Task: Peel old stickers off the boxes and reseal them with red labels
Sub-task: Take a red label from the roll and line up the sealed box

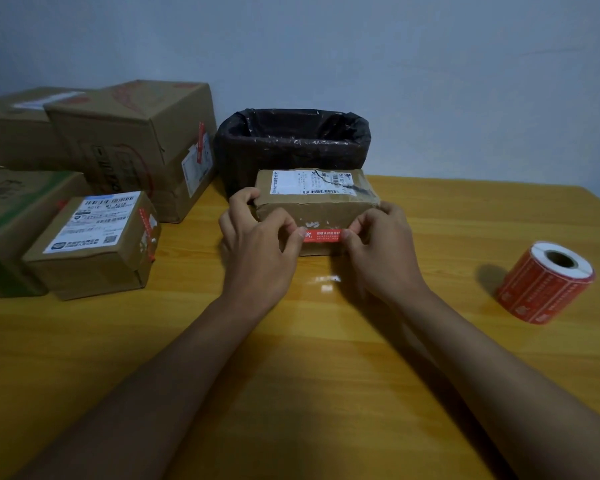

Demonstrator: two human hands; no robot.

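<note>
Risk is coming mainly from the red label [323,235] itself: stretched between both hands against the near face of the small box [317,211], it is likely to go on crooked or wrinkled if one end touches down first, and the white paper scraps on that face may be weakening its hold. Starting at the left, the left hand [257,244] is pinching the label's left end between curled thumb and forefinger, its other fingers hooking round the box's left corner. The box is sitting mid-table, just in front of the black-lined bin [293,142]. The right hand [383,245] is pinching the label's right end, fingers narrowly closed. Farther right, the label roll [546,282] is lying well apart.
</note>
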